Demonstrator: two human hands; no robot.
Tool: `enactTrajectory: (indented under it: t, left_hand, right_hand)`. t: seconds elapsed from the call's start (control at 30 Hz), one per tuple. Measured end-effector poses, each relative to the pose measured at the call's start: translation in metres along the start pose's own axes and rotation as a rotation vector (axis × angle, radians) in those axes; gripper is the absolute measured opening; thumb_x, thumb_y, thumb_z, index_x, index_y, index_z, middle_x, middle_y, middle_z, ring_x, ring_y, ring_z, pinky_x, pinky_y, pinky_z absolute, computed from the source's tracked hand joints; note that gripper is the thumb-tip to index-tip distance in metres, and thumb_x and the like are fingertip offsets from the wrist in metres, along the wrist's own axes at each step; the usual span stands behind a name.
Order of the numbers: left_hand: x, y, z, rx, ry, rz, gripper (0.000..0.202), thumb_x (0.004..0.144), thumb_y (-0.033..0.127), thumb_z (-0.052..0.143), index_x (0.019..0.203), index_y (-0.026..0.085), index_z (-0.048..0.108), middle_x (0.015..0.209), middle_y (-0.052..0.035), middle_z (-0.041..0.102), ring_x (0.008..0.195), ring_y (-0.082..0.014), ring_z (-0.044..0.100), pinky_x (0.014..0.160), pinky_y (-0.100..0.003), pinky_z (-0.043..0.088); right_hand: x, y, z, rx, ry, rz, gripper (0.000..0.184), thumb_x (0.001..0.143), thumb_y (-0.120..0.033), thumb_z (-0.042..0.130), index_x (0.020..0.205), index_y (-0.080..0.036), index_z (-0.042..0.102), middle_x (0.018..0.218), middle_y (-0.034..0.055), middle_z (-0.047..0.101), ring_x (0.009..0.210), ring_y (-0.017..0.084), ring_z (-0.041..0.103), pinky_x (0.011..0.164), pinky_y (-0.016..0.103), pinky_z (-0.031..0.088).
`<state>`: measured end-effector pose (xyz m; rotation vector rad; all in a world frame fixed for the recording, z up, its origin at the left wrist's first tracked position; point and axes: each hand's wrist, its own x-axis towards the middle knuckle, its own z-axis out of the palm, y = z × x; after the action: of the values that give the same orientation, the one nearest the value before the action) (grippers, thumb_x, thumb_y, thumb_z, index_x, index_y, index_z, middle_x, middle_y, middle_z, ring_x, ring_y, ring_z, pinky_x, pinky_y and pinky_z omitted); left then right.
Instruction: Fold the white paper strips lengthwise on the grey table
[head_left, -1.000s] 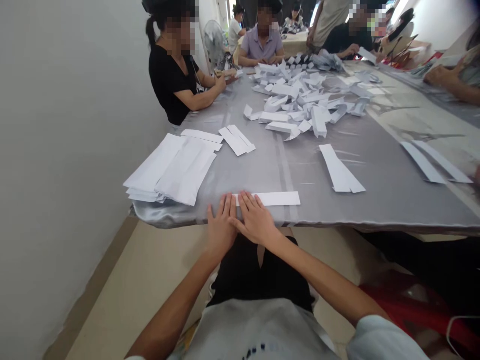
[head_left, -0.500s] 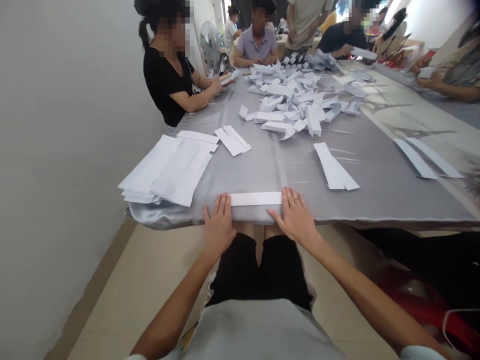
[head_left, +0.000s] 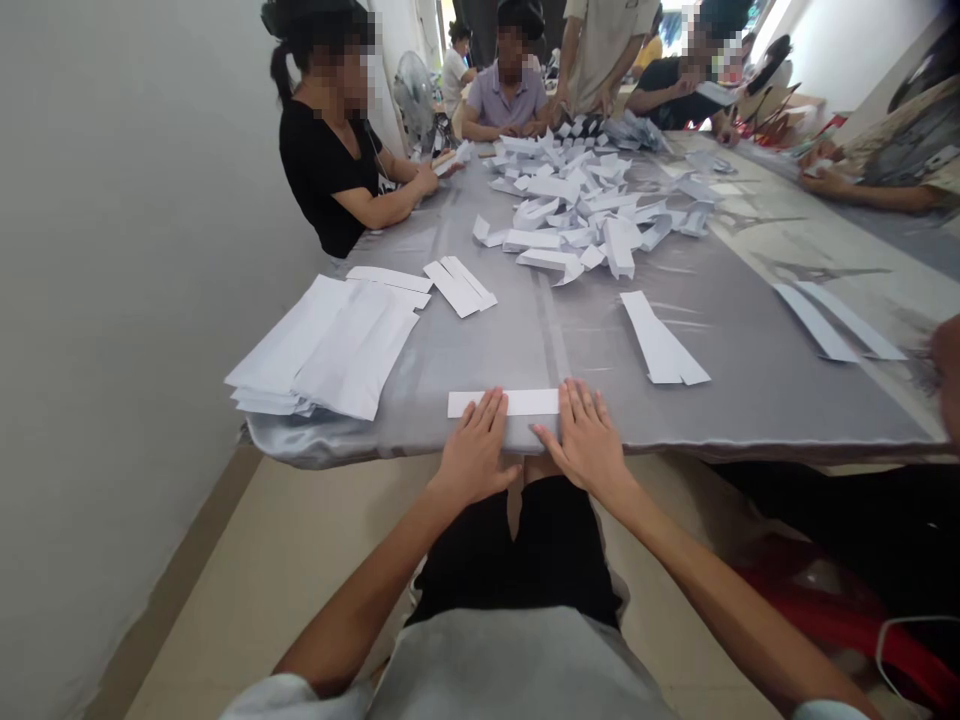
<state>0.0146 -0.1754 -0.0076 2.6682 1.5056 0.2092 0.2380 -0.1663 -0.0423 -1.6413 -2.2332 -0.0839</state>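
Note:
A narrow white paper strip lies flat near the front edge of the grey-covered table. My left hand rests flat on the strip, left of its middle, with fingers stretched forward; the strip's left end shows beyond it. Over the right end lies my right hand, fingers flat and thumb spread out, hiding that end. Both hands are open and press down on the paper. To the left is a stack of white paper sheets. Two overlapping strips lie to the right.
Behind the strip is a large heap of folded white paper pieces. Small strips lie near the stack, and more strips at the far right. Co-workers sit around the table, one in a black shirt at the left. A wall borders the left.
My left hand has slid right along the strip, from its left end toward the middle, uncovering that end. My right hand stays on the right end. The view has shifted slightly.

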Motion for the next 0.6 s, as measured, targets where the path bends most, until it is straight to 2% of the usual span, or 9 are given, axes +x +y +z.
enactTrajectory:
  t: [0.17,0.23,0.33,0.47,0.6]
  left_hand:
    - [-0.017,-0.029,-0.013,0.041,-0.051,-0.05,0.1,0.088,0.035,0.062,0.169,0.007,0.012,0.175,-0.0207,0.021,0.164,-0.0289,0.019,0.131,-0.045,0.02]
    - [-0.025,-0.039,-0.021,0.06,-0.092,-0.07,0.097,0.088,0.032,0.06,0.17,0.011,0.013,0.175,-0.0183,0.022,0.164,-0.0282,0.019,0.131,-0.047,0.02]
    - [-0.035,-0.05,-0.031,0.101,-0.125,-0.138,0.095,0.089,0.029,0.059,0.171,0.015,0.013,0.176,-0.0163,0.022,0.164,-0.0284,0.02,0.131,-0.055,0.018]
    - [-0.04,-0.052,-0.035,0.143,-0.143,-0.202,0.092,0.091,0.027,0.059,0.17,0.015,0.015,0.175,-0.0172,0.023,0.163,-0.0301,0.02,0.129,-0.062,0.015]
    - [-0.04,-0.047,-0.025,0.172,-0.116,-0.207,0.093,0.089,0.025,0.058,0.17,0.011,0.015,0.175,-0.0195,0.02,0.164,-0.0325,0.015,0.129,-0.064,0.015]
  right_hand:
    - [-0.001,-0.001,-0.001,-0.023,-0.005,0.006,0.087,0.109,-0.063,0.021,0.165,0.004,0.027,0.169,0.0276,0.032,0.161,0.04,0.024,0.13,0.061,0.016]
    - [-0.001,-0.001,-0.002,-0.025,-0.014,0.008,0.086,0.11,-0.061,0.021,0.165,0.005,0.027,0.169,0.0271,0.032,0.161,0.04,0.023,0.13,0.06,0.015]
    - [-0.001,-0.004,-0.003,-0.014,-0.02,0.022,0.085,0.11,-0.06,0.021,0.167,0.002,0.024,0.169,0.0261,0.032,0.162,0.04,0.022,0.13,0.062,0.016]
    - [0.0,-0.005,-0.004,0.03,-0.041,0.049,0.084,0.11,-0.06,0.022,0.168,0.001,0.022,0.17,0.0264,0.03,0.162,0.041,0.019,0.129,0.062,0.019]
    - [0.002,0.001,-0.01,0.178,-0.088,0.075,0.081,0.111,-0.058,0.025,0.171,-0.005,0.014,0.173,0.0239,0.025,0.163,0.039,0.017,0.129,0.062,0.023]
